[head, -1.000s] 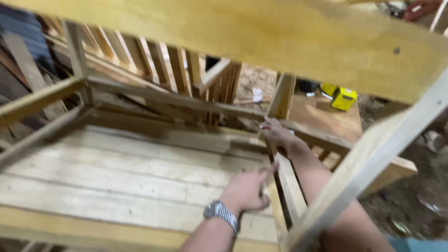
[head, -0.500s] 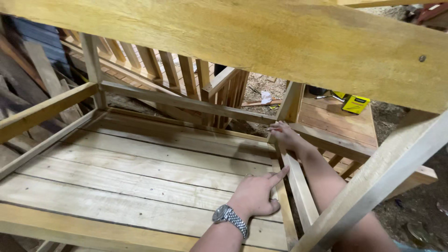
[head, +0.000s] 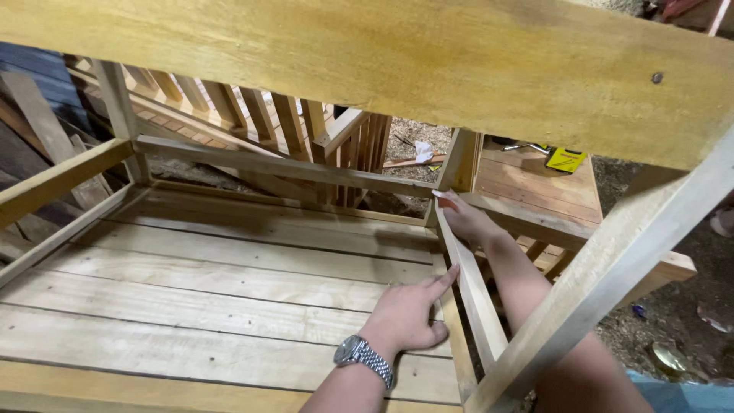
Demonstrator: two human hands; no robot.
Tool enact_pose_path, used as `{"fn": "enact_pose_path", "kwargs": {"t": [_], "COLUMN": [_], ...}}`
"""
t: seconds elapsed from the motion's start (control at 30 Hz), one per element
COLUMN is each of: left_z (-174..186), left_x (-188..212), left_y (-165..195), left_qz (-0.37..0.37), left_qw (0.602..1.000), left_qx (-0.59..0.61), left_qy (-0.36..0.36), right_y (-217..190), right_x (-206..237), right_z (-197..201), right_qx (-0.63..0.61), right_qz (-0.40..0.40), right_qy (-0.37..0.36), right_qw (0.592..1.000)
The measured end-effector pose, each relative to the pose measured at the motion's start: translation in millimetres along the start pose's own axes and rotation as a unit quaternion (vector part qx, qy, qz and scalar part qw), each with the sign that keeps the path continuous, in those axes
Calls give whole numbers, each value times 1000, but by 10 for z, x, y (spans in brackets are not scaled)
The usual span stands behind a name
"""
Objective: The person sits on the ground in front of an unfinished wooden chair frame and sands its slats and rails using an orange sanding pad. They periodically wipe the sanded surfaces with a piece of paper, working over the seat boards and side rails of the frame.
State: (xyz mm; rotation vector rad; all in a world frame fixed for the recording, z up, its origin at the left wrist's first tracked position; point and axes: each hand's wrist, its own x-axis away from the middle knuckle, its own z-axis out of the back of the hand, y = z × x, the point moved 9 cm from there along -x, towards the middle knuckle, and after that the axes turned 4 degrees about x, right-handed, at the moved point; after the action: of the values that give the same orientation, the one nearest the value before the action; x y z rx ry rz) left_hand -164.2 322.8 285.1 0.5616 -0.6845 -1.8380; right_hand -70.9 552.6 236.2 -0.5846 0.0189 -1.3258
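Hands work inside a bare wooden frame seen from above. The left hand (head: 409, 313), with a metal wristwatch (head: 364, 358) on the wrist, rests on the plank floor (head: 191, 306) of the frame near its right edge; its index finger is stretched out and points toward the thin side rail (head: 472, 287), with the tip just beside or touching it, while the other fingers are curled in loosely and hold nothing. The right hand (head: 462, 216) reaches in from outside the frame, and its fingers lie closed over the upper end of that same rail, right where it meets the corner post (head: 457, 162). The rail runs on a slant from that corner down toward the viewer, between the two forearms. A broad yellowish board (head: 367, 61) crosses the top of the view, close to the camera, and a pale diagonal beam (head: 612, 268) cuts across the right side in front of the right arm. Behind the frame stands a row of wooden slats (head: 260, 115). Farther off, to the right, a yellow tool (head: 566, 159) lies on a low plank platform (head: 535, 187), with sawdust on the ground around it.
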Motion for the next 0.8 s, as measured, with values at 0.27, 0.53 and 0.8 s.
{"fn": "enact_pose_path", "kwargs": {"t": [0.27, 0.53, 0.8], "left_z": [-70, -2, -32], "left_x": [-6, -5, 1], "left_y": [-37, -15, -6], "left_qz": [4, 10, -14], "left_qw": [1000, 1000, 1000], "left_qx": [-5, 2, 7], "left_qy": [-7, -4, 14], "right_y": [184, 93, 334], "right_x": [188, -511, 155], "right_z": [7, -143, -263], "right_qx": [117, 35, 94], "right_qz": [54, 139, 152], "right_qy": [70, 50, 32], "right_qw": [989, 988, 983]}}
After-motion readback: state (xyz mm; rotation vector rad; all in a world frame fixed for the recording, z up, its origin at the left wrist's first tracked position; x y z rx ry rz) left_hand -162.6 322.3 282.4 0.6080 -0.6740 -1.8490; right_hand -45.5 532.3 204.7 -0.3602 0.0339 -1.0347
